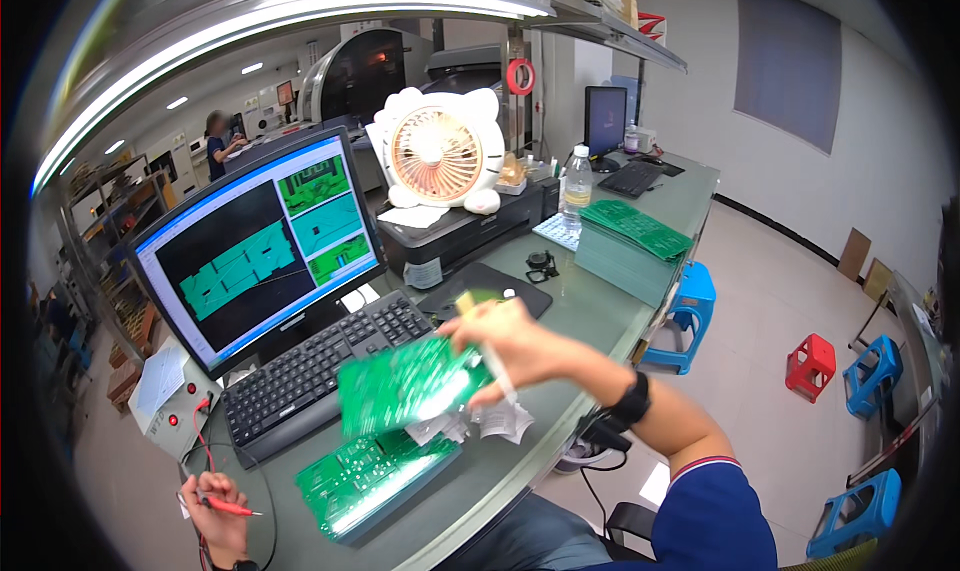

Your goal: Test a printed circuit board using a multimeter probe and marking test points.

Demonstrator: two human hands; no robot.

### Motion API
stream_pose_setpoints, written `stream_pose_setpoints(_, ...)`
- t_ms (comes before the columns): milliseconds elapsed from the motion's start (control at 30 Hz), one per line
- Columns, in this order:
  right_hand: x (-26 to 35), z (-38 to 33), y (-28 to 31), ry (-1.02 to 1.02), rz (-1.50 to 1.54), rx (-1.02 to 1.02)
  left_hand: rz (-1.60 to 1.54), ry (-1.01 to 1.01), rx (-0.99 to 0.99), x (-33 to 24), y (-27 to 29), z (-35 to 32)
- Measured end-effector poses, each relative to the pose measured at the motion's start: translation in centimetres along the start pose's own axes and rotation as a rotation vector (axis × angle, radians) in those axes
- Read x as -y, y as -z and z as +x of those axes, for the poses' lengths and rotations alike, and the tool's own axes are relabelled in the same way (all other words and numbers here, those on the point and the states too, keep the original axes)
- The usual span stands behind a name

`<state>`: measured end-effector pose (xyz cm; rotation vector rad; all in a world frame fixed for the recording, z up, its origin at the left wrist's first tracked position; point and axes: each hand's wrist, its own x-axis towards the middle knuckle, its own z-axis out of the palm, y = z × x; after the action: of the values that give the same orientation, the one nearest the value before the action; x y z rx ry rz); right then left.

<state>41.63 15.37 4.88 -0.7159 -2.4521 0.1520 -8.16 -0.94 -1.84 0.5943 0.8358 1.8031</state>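
My right hand [515, 339] grips a green circuit board [400, 383] by its right edge, and the board is smeared by motion. A slim whitish stick, perhaps a pen, also sits among those fingers; its kind is unclear. Below the raised board lies a stack of green circuit boards [350, 486] near the table's front edge. At the lower left, my left hand [215, 511] is closed round a red test probe [228, 506], its thin tip pointing right. Crumpled white paper [505, 423] lies right of the stack.
A monitor [262, 246] and black keyboard [325, 371] stand behind the boards. Beyond are a mouse pad [490, 293], a white fan [440, 151], a bottle [578, 183] and a tall stack of boards [630, 256]. A tester box [175, 401] is at left.
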Motion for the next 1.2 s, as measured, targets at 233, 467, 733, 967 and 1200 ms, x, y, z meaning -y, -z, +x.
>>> stream_pose_setpoints(233, -12.7, -9.3, 14.8, -0.993, -0.583, -0.446, 0.122, -0.069, -0.046, -0.5, -1.2, 0.5)
stream_pose_setpoints(467, -18.7, -14.1, 16.1, -1.229, -0.724, -0.265, 0.246, 0.064, 0.093, 2.4, -10.3, -0.4)
stream_pose_setpoints(733, -10.7, -3.2, 4.7, -0.394, -0.134, -0.497, 0.533, 0.254, 0.394, 5.8, -13.0, -0.2)
stream_pose_setpoints(967, -2.9, 4.8, -4.2, -0.230, 0.642, -0.272, 0.553, 0.360, 0.481, 7.4, -12.5, 0.2)
stream_pose_setpoints(1200, -4.1, 6.9, -9.5, -0.240, 0.682, -0.226, 0.583, 0.397, 0.516, 7.0, -12.5, 0.3)
